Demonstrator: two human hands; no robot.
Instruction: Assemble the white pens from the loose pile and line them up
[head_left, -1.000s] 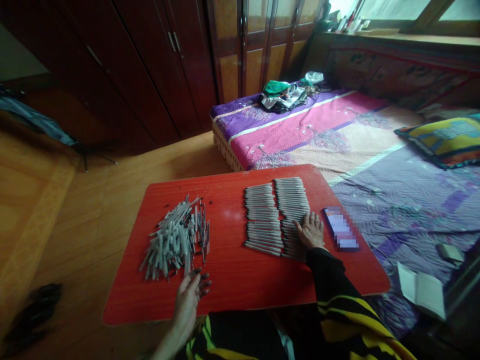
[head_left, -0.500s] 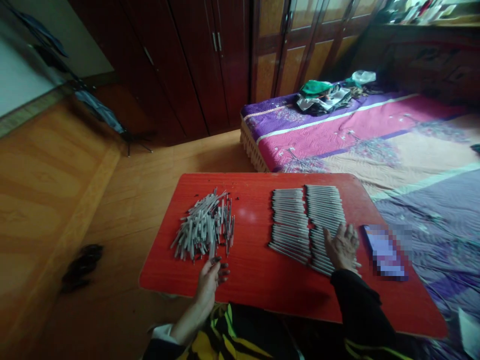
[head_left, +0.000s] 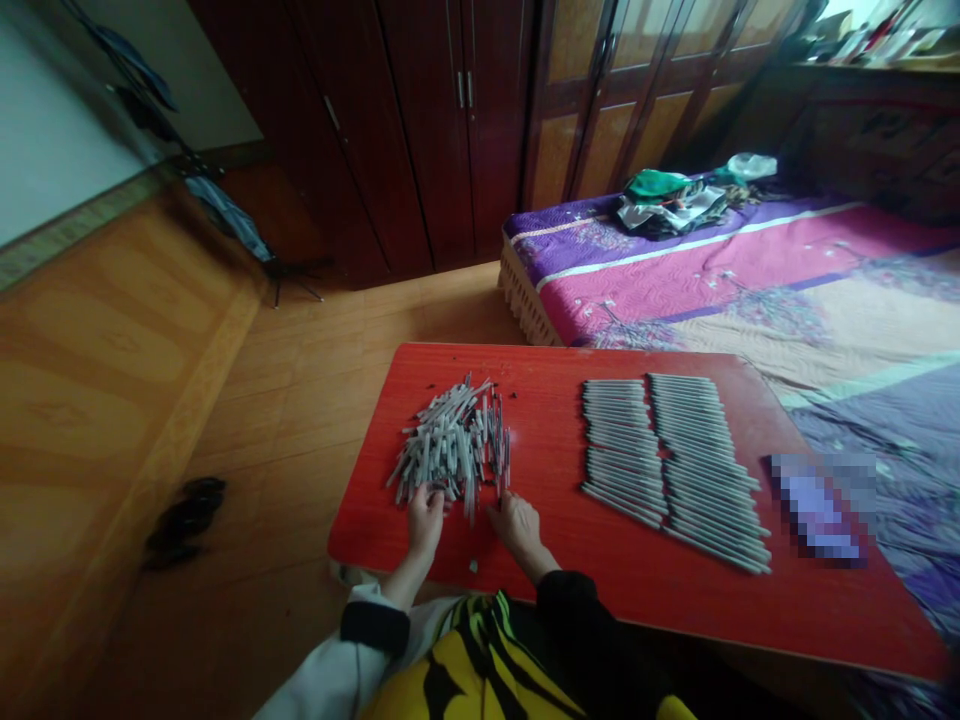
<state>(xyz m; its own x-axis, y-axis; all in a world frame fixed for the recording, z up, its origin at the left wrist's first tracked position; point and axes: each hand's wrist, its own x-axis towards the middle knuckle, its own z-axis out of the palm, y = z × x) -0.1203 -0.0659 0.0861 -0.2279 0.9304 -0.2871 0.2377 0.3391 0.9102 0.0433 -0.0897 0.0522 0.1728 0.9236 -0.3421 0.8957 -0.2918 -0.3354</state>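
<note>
A loose heap of grey pen barrels and thin refills [head_left: 452, 443] lies on the left part of a red tabletop [head_left: 570, 545]. My left hand [head_left: 425, 509] rests at the heap's near edge, fingers curled onto a barrel. My right hand [head_left: 514, 521] sits just right of it at the heap's near right corner, fingers bent down on the thin refills there. What each hand grips is too small to name. Two neat rows of finished grey pens [head_left: 670, 462] lie side by side on the right half of the table, untouched.
A phone [head_left: 816, 505] lies on the table right of the pen rows. Behind the table a bed with a purple and pink quilt [head_left: 720, 285] carries a pile of clothes [head_left: 667, 195]. Dark wooden wardrobes [head_left: 420, 130] line the back; wooden floor with a dark object [head_left: 184, 510] at left.
My right hand left the pen rows and came across to the loose heap. My left hand moved forward onto the heap's edge. The view swung left.
</note>
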